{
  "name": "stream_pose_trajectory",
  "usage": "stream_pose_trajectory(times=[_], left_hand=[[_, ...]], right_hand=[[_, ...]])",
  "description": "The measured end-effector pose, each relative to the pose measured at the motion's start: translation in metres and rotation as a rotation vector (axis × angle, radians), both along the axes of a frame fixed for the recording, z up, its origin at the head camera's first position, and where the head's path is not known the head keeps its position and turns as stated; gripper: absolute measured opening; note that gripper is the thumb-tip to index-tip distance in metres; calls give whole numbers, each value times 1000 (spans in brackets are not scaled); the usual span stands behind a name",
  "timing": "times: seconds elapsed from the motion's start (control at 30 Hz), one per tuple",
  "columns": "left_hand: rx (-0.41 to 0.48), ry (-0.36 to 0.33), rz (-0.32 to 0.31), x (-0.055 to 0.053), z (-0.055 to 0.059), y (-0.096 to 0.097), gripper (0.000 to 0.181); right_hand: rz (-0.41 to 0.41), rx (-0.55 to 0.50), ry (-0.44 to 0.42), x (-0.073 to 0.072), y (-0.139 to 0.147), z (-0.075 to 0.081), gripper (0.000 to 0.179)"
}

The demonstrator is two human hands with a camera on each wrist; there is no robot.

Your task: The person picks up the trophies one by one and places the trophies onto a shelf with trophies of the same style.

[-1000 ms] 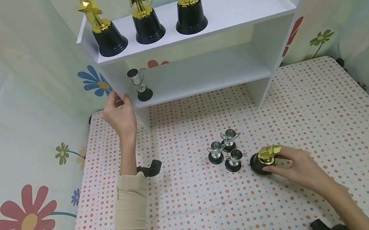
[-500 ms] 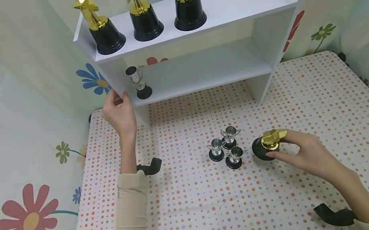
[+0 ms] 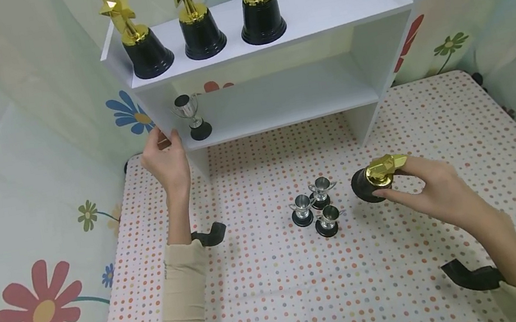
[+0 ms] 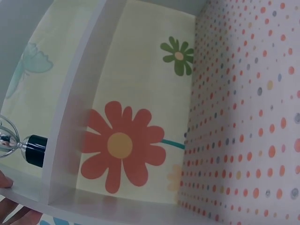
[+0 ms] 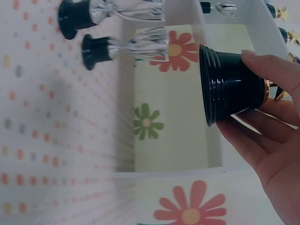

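Observation:
My right hand (image 3: 439, 187) holds a gold star trophy (image 3: 368, 186) in the air, to the right of the small cups. In the right wrist view, fingers and thumb wrap the trophy's black base (image 5: 232, 86), whose wide bottom faces left. My left hand (image 3: 167, 162) grips the left side panel of the white shelf (image 3: 289, 100), fingers behind it and thumb inside. Beside that thumb, a small silver cup trophy (image 3: 190, 116) stands on the middle board. Several of my left fingers are partly hidden by the panel.
Three small silver cups (image 3: 328, 220) stand clustered on the dotted tabletop (image 3: 281, 299) before the shelf. Along the top board, three gold star trophies (image 3: 262, 19) occupy the left and middle. A flowered cloth (image 3: 32, 221) hangs around the table.
The star trophy has risen off the table in my right hand, moving forward and slightly right. My left hand keeps its grip on the shelf panel.

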State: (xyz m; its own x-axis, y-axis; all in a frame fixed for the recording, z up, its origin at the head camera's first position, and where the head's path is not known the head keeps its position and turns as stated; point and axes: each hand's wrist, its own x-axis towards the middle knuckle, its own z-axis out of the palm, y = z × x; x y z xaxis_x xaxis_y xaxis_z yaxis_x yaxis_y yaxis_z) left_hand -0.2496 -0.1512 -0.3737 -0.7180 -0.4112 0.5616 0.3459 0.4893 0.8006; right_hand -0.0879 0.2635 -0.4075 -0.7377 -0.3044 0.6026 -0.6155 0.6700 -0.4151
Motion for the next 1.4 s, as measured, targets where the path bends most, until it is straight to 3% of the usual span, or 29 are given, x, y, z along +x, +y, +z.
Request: stream_pose_trajectory(times=[0.27, 0.73, 1.17, 1.4], left_hand=[[1, -2, 0, 1, 0, 0, 23], [-5, -9, 5, 1, 0, -1, 24], [-17, 3, -10, 1, -4, -2, 23], [-18, 9, -6, 0, -3, -1, 24]], right_hand=[[33, 18, 74, -15, 0, 21, 71], [67, 19, 62, -41, -1, 58, 73], [149, 37, 168, -59, -8, 96, 72], [70, 85, 175, -61, -7, 119, 80]])
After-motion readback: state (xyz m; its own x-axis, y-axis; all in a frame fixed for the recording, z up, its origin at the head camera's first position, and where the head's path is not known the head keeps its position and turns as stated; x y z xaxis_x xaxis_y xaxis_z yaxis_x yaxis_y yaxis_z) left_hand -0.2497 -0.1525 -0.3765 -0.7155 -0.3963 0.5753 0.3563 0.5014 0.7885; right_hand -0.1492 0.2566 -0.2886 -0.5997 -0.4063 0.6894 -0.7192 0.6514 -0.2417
